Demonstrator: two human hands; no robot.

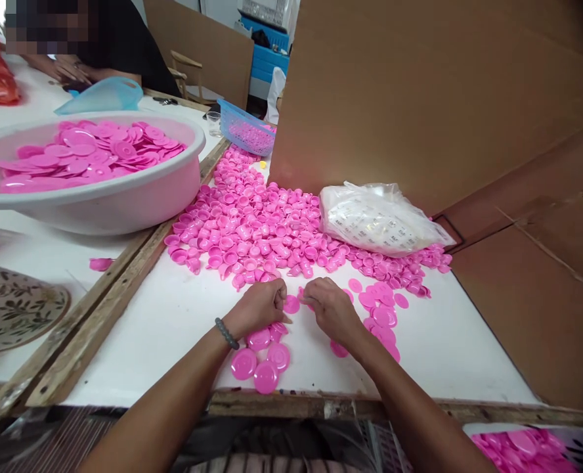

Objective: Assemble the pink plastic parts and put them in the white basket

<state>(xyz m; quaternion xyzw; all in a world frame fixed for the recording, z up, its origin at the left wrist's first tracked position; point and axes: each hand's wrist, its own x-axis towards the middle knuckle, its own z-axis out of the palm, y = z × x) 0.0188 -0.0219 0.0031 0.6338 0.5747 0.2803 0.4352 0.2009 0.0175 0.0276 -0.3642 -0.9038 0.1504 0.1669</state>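
Observation:
My left hand (266,303), with a dark beaded bracelet (227,334) at its wrist, is closed just above the table. What its curled fingers hold, if anything, is hidden. Facing it, my right hand (331,307) pinches a small pink plastic piece (302,295), mostly covered by the fingers. Between the hands a flat pink disc (291,304) lies on the white tabletop. Several pink toy saucers (266,376) lie beneath and in front of my left hand. More pink discs and saucers (383,317) are spread beside my right hand. Beyond both hands is a wide heap of pink toy cups (272,226).
A clear plastic bag (383,220) of printed packets rests on the heap's right side. Cardboard (419,98) walls the right. A white basin (124,213) of pink discs and a patterned mug (20,305) stand left. Another person (124,39) sits behind; a blue basket (245,131) is farther back.

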